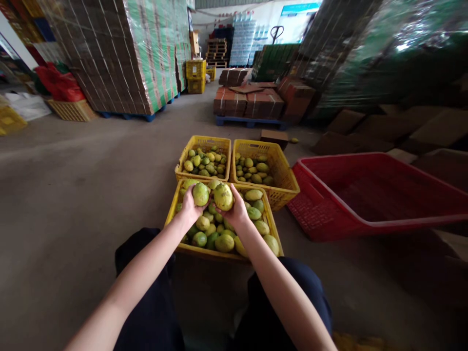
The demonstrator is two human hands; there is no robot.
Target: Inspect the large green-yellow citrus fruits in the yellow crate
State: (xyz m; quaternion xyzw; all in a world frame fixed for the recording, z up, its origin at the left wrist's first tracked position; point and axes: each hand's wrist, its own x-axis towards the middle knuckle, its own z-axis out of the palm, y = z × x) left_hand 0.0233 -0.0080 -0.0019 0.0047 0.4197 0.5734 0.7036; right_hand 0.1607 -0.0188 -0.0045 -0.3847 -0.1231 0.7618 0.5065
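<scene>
Over the near crate, left hand and right hand each curl fingers round a fruit, neither set down yet, with loose fruits left inside it and two part-filled crates beyond.

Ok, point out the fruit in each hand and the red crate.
Left-hand fruit [201, 194]: head view, middle of its visible side.
Right-hand fruit [223, 196]: head view, middle of its visible side.
Red crate [309, 207]: head view, on its outer wall.

Plastic-wrapped stacks, a blue pallet and wooden pallets mark a warehouse.
</scene>
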